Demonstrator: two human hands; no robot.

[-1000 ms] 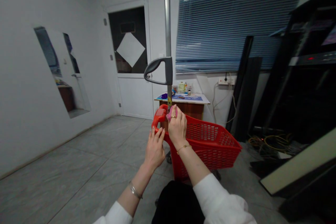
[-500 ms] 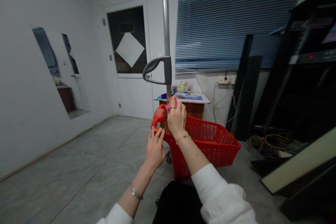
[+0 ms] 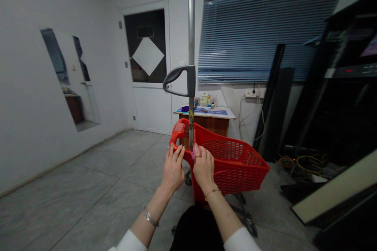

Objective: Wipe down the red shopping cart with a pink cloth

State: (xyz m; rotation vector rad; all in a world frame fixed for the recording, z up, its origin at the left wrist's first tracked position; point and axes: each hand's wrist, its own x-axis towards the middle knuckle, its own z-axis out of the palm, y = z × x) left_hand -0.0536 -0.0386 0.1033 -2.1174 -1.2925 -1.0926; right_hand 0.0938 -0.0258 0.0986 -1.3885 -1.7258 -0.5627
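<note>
A red plastic shopping cart (image 3: 235, 180) stands in front of me, with a grey metal pole (image 3: 191, 43) rising at its handle end. My right hand (image 3: 204, 166) is closed round a pink cloth (image 3: 195, 152), only partly visible, at the pole's lower end by the basket's rim. My left hand (image 3: 173, 169) lies with its fingers stretched out, their tips on the red handle (image 3: 176, 132) left of the pole. Its thumb is hard to make out. Higher on the pole sits a dark grey loop-shaped grip (image 3: 176, 80), with neither hand on it.
Behind the cart, a small table (image 3: 218, 112) holds a purple item, a packet and small bottles. A white door (image 3: 150, 106) and a window blind (image 3: 253, 43) are at the back. On the right are dark panels (image 3: 277, 113), cables (image 3: 303, 164) and a leaning pale board (image 3: 335, 188).
My right hand has slid down the pole with the pink cloth, from above the handle to near the basket's rim, baring the pole's lower part. My left hand has stayed put.
</note>
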